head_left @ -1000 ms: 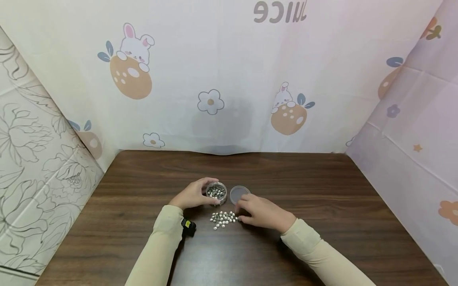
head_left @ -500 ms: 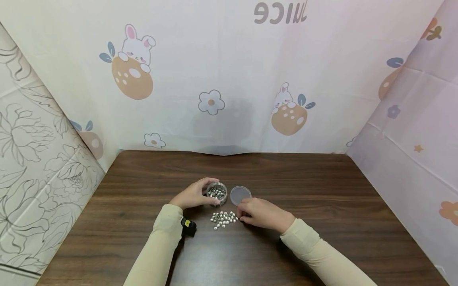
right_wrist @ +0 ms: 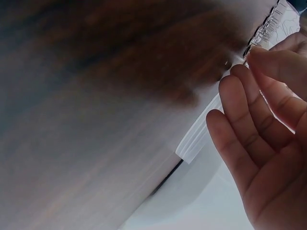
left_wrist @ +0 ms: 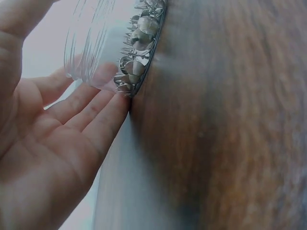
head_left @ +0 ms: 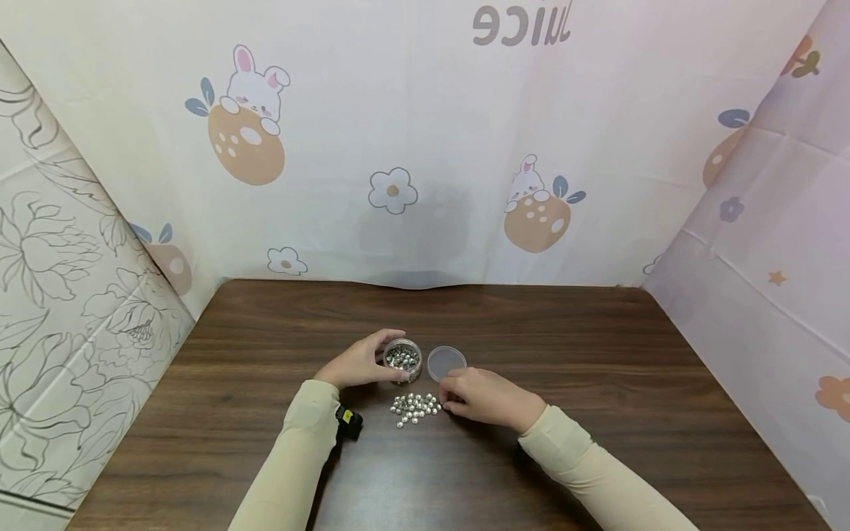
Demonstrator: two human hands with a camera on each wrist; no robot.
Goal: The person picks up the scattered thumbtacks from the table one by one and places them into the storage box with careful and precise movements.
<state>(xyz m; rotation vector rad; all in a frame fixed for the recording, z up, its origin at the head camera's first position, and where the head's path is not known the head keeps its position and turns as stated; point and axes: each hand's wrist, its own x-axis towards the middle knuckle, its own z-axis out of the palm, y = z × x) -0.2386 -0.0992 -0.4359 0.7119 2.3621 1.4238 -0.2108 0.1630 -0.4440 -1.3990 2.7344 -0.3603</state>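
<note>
My left hand (head_left: 358,361) holds a small clear round jar (left_wrist: 91,43) from its left side, thumb at the near side and fingers curving round the back. Inside the jar lie many silver dome-headed thumbtacks (head_left: 401,357), their points showing through the wall in the left wrist view. In front of the jar, a loose pile of thumbtacks (head_left: 413,405) is spread on the table. At the pile's right edge my right hand (head_left: 488,398) pinches a thumbtack between thumb and index finger, mostly hidden by the fingertips. The other fingers (right_wrist: 235,100) curl loosely beside them.
The jar's clear round lid (head_left: 446,361) lies flat on the table just right of the jar, behind the right hand's fingers. The dark wooden table (head_left: 564,332) ends at a patterned cloth backdrop (head_left: 319,221). A black wrist camera (head_left: 350,422) sits below the left wrist.
The right hand's thumb and fingers have drawn together at the pile's right edge, uncovering more of the lid. The left hand and the jar stay put.
</note>
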